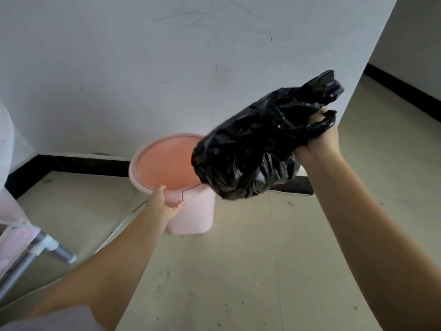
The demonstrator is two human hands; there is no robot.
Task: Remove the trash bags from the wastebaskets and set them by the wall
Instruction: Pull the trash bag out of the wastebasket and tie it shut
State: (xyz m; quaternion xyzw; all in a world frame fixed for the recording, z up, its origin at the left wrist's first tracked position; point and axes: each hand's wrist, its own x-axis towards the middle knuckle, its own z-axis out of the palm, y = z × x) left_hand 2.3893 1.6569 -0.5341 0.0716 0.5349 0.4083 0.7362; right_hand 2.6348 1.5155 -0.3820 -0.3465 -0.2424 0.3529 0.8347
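White wall (143, 68), scuffed and marked, filling the upper view, with a black baseboard (71, 163) along its foot and a corner edge at right opening onto another room. Beige floor (238, 271) below, speckled with dirt and small debris. At far left, part of a pink-and-white piece of furniture (9, 211) on grey metal legs. Near the wall, standing upright on the floor, a pink wastebasket (191, 211), round, its rim ring fitted on top, inside bare and showing no liner. Black trash bag (257, 149), bulging and crumpled, lifted clear of the wastebasket, hanging in the air above and to the right of its rim, overlapping the far right edge from this view. Right hand (319, 142) raised, fingers curled tight around the gathered neck of the trash bag, a loose flap of plastic sticking up past the knuckles. Left hand (167, 201) down at the near rim of the wastebasket, thumb over the top edge, fingers wrapped against the outer wall, gripping it. A thin pale cable (124, 211) lying on the floor beside the wastebasket, running toward the lower left.
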